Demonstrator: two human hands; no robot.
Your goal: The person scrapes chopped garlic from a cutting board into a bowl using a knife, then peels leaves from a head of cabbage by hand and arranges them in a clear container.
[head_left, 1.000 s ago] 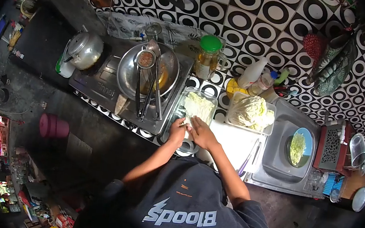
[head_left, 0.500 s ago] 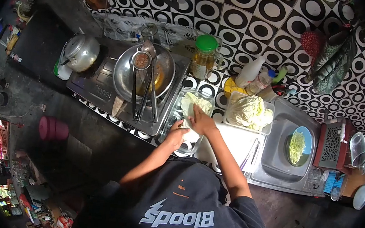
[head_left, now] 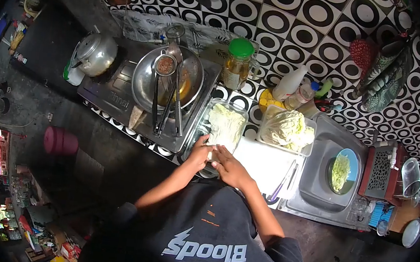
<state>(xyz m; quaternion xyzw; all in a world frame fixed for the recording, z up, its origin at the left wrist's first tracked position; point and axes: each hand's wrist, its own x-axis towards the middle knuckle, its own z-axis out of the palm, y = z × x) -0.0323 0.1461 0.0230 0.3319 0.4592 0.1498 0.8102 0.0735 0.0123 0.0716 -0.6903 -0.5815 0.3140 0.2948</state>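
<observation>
A pale napa cabbage leaf [head_left: 226, 125] lies in a rectangular glass container [head_left: 244, 115] between the stove and a white cutting board [head_left: 263, 159]. At the container's near end, my left hand [head_left: 199, 156] is closed around the leaf's base, thumb up. My right hand [head_left: 231, 169] rests over that same end, its fingers stretched forward and touching the left fingers. The hands partly hide the leaf's near end. To the right, a clear tub [head_left: 312, 136] holds more napa cabbage [head_left: 287, 130].
On the stove [head_left: 117, 99] stand a kettle [head_left: 96, 55] and a wok [head_left: 141, 81] with a strainer [head_left: 165, 66] and tongs across it. A green-lidded jar [head_left: 237, 65] is behind. A purple-handled knife [head_left: 279, 188] lies on the board. The sink [head_left: 312, 176] holds a blue bowl [head_left: 352, 162].
My right hand has slid back from the middle of the leaf to its near end, beside my left hand. More of the leaf shows now. My left hand has barely moved.
</observation>
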